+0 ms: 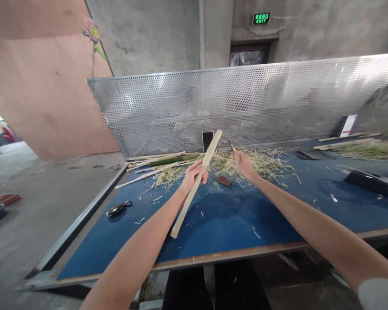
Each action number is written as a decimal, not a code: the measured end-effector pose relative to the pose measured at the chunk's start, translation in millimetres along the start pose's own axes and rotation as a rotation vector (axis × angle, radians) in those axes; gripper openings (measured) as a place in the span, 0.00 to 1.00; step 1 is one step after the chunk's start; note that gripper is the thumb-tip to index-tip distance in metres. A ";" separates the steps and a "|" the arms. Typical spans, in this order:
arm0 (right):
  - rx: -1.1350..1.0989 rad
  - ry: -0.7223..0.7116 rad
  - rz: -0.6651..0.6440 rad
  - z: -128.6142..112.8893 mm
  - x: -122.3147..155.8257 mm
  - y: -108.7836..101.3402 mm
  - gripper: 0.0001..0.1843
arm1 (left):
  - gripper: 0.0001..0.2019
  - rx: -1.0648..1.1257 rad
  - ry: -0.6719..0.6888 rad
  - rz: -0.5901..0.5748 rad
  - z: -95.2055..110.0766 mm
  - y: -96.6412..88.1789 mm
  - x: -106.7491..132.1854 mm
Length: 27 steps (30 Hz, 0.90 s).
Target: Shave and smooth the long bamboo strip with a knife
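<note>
Bamboo strip (pixel 195 187) slanted over blue worktop (pixel 223 226), gripped mid-length by left hand (pixel 192 175); right hand (pixel 243 165), apart on strip's right, clasped slim knife (pixel 232 147), blade pointing away.

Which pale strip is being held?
The long strip slanting up across the left hand; the other pale strips lie unheld on the blue table.

Strip (pixel 194 189) over the counter (pixel 233 224), left of tool (pixel 231 147); shavings (pixel 268 163) behind small block (pixel 224 181), sticks (pixel 168 161) left of shavings; perforated panel (pixel 261 94) behind.
</note>
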State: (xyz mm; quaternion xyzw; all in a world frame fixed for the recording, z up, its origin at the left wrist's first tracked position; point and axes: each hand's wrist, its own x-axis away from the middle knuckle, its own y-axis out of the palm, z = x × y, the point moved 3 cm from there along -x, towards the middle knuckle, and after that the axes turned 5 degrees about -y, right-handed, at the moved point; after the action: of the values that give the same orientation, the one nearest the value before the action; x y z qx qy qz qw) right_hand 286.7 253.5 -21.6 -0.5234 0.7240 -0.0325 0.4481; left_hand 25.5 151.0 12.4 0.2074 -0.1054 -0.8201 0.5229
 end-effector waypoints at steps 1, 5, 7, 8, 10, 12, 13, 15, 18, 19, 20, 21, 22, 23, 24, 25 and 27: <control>-0.018 -0.006 0.017 -3.1 0.6 -2.6 0.32 | 0.28 0.005 -0.004 0.010 -0.7 -0.7 -0.4; -0.070 -0.072 0.029 -21.7 6.4 -8.1 0.29 | 0.22 0.025 -0.034 0.061 -3.1 -2.8 -1.0; -0.118 -0.117 -0.075 -34.4 12.4 -5.2 0.26 | 0.21 0.035 -0.058 0.078 -3.9 -2.8 -0.4; -0.142 -0.144 -0.141 -41.4 16.3 -2.9 0.25 | 0.20 0.038 -0.073 0.083 -4.5 -2.5 -0.2; -0.162 -0.219 -0.245 -56.1 25.3 1.5 0.22 | 0.17 0.046 -0.101 0.093 -5.7 -2.1 -0.3; -0.141 -0.289 -0.292 -69.6 34.2 5.1 0.21 | 0.13 0.056 -0.129 0.117 -7.2 -2.5 -1.2; -0.127 -0.300 -0.307 -75.0 38.1 6.8 0.22 | 0.11 0.061 -0.146 0.135 -8.2 -3.0 -1.9; -0.083 -0.274 -0.347 -82.6 44.4 10.7 0.24 | 0.08 0.070 -0.184 0.170 -10.1 -4.0 -3.2; 0.056 -0.216 -0.428 -89.3 50.2 15.9 0.28 | 0.04 0.079 -0.219 0.189 -12.1 -4.3 -4.2; 0.116 -0.212 -0.459 -90.9 51.4 17.2 0.30 | 0.04 0.081 -0.225 0.193 -12.4 -4.2 -4.2; 0.177 -0.216 -0.488 -92.4 52.2 18.4 0.32 | 0.05 0.085 -0.233 0.200 -12.8 -4.1 -4.1; 0.236 -0.224 -0.509 -93.7 52.8 19.1 0.34 | 0.06 0.091 -0.243 0.210 -13.2 -4.0 -3.8; 0.296 -0.237 -0.522 -94.9 53.3 19.5 0.34 | 0.07 0.098 -0.253 0.223 -13.5 -3.8 -3.5; 0.355 -0.256 -0.530 -96.1 53.6 19.7 0.35 | 0.07 0.106 -0.265 0.236 -13.8 -3.4 -3.1; 0.411 -0.279 -0.535 -97.3 54.0 19.7 0.34 | 0.06 0.113 -0.276 0.247 -14.1 -2.9 -2.7; 0.465 -0.305 -0.539 -98.4 54.5 19.5 0.34 | 0.05 0.119 -0.285 0.258 -14.3 -2.1 -2.4; 0.563 -0.358 -0.550 -100.4 55.8 19.1 0.32 | 0.05 0.137 -0.302 0.275 -15.1 -0.3 -1.9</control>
State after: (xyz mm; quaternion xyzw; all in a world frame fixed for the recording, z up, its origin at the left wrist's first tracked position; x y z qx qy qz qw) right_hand 201.3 175.8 -5.9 -0.5516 0.4314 -0.2554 0.6666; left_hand 32.7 153.5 -0.8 0.1009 -0.2651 -0.7535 0.5930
